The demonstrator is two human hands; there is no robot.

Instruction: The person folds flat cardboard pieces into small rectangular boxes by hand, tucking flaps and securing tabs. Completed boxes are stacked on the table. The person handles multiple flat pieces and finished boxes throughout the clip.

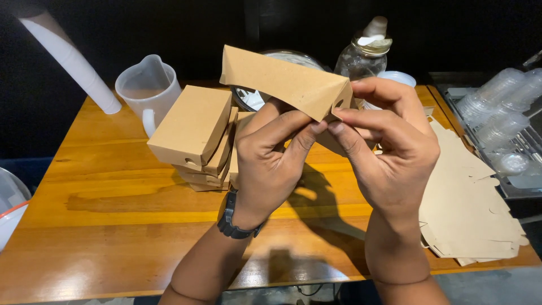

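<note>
I see a brown card box, half formed, held up above the wooden table at about the middle of the view, tilted so its long flat side faces the camera and its right end comes to a folded corner. That corner is where the work sits, which seems to be why the box is raised and turned this way: the end flaps are brought close to the eyes and to both sets of fingertips.

The left hand is closed on the box from below, thumb and forefinger pinching the card near the corner. The right hand grips the same end from the other side, its fingers curled over the edge and the thumb pressing the fold. A black watch is on the left wrist.

Just behind the left hand, a leaning stack of finished boxes stands on the table, within easy reach. To the right, a pile of flat unfolded card blanks lies near the table's edge, close by the right hand. Farther back are a white plastic jug, a glass jar and a metal bowl. Clear plastic lids sit in a tray off to the far right.
</note>
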